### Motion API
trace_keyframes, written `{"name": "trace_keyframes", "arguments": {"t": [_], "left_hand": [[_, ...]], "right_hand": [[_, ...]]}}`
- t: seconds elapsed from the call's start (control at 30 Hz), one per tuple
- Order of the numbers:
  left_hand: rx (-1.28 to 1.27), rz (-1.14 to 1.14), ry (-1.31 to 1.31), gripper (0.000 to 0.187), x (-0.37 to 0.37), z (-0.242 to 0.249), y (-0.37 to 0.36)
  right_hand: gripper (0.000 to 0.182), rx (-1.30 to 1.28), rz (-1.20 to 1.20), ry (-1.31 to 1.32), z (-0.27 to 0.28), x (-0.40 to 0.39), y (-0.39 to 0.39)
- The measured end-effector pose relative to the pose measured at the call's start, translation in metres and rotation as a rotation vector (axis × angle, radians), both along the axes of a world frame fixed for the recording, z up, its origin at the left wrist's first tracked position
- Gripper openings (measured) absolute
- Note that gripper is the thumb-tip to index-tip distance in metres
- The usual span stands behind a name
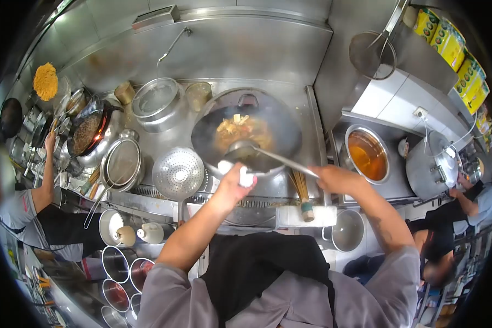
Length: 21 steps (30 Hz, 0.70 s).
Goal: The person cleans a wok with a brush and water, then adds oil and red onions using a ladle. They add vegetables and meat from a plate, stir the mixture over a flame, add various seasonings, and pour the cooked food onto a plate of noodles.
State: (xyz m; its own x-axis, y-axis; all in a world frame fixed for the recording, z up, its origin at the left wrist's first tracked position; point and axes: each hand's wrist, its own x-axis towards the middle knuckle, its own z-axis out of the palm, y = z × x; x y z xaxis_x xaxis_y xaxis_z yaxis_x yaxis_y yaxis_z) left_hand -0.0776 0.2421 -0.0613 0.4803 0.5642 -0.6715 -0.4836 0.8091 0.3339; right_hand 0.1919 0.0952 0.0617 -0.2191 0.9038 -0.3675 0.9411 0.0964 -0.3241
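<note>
A large dark wok (281,117) stands on the stove, with steaming yellow and orange food (243,131) inside. My left hand (236,185) is closed on a white cloth (246,178) at the wok's near edge. In my right hand (333,179) is the long handle of a metal ladle (284,160), and its bowl rests in or just above the food. A round perforated strainer (178,173) lies left of my left hand. Just below my right hand is a bamboo brush (302,191) with a wrapped end.
A pot of amber liquid (367,156) stands at right, beside a tall lidded pot (429,158). Sieves (121,162) and a covered pot (157,101) are at left. One person (35,210) works at far left by another wok; another (448,218) is at far right.
</note>
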Motion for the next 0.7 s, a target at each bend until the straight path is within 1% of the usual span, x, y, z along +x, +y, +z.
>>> {"name": "trace_keyframes", "arguments": {"t": [0.07,0.1,0.13,0.17,0.2,0.23,0.27,0.33,0.37,0.4,0.47,0.5,0.57,0.7], "left_hand": [[0.003,-0.011,-0.062,0.009,0.005,-0.022,0.017],[0.1,0.032,-0.096,0.009,0.004,-0.036,0.004],[0.089,0.056,-0.093,0.011,0.0,-0.057,-0.01],[0.068,0.054,0.009,0.011,-0.004,-0.054,-0.028],[0.123,-0.121,-0.17,0.012,-0.022,-0.103,-0.032],[0.08,-0.083,-0.04,0.011,-0.027,-0.1,-0.047],[0.081,-0.129,-0.053,0.01,-0.036,-0.095,-0.055],[0.064,-0.079,-0.094,0.011,-0.038,-0.089,-0.047],[0.114,-0.047,-0.128,0.01,-0.036,-0.064,-0.038],[0.063,0.021,-0.036,0.007,-0.032,-0.031,-0.029],[0.032,0.002,-0.062,0.01,-0.033,-0.025,-0.011],[0.039,0.011,-0.065,0.01,-0.034,-0.023,-0.012],[0.053,-0.003,-0.065,0.01,-0.036,-0.018,-0.017],[0.077,0.002,-0.093,0.006,-0.041,-0.006,-0.017]], "right_hand": [[0.058,0.053,-0.076,-0.039,-0.026,0.001,0.019],[0.055,0.117,-0.053,-0.081,-0.035,-0.002,0.024],[0.055,0.129,-0.057,-0.083,-0.04,-0.006,0.026],[0.053,0.237,-0.05,-0.159,-0.046,-0.011,0.022],[0.051,0.338,-0.042,-0.238,-0.051,-0.016,0.016],[0.05,0.33,-0.027,-0.254,-0.034,-0.024,0.008],[0.05,0.334,-0.03,-0.256,-0.031,-0.025,0.004],[0.05,0.315,-0.082,-0.26,-0.032,-0.029,-0.003],[0.053,0.319,-0.084,-0.241,-0.03,-0.033,-0.006],[0.053,0.312,-0.07,-0.24,-0.033,-0.035,-0.008],[0.054,0.339,-0.165,-0.184,-0.041,-0.035,-0.014],[0.054,0.347,-0.156,-0.185,-0.046,-0.035,-0.016],[0.055,0.34,-0.348,-0.012,-0.054,-0.036,-0.02],[0.054,0.416,-0.447,0.067,-0.062,-0.034,-0.018]]}}
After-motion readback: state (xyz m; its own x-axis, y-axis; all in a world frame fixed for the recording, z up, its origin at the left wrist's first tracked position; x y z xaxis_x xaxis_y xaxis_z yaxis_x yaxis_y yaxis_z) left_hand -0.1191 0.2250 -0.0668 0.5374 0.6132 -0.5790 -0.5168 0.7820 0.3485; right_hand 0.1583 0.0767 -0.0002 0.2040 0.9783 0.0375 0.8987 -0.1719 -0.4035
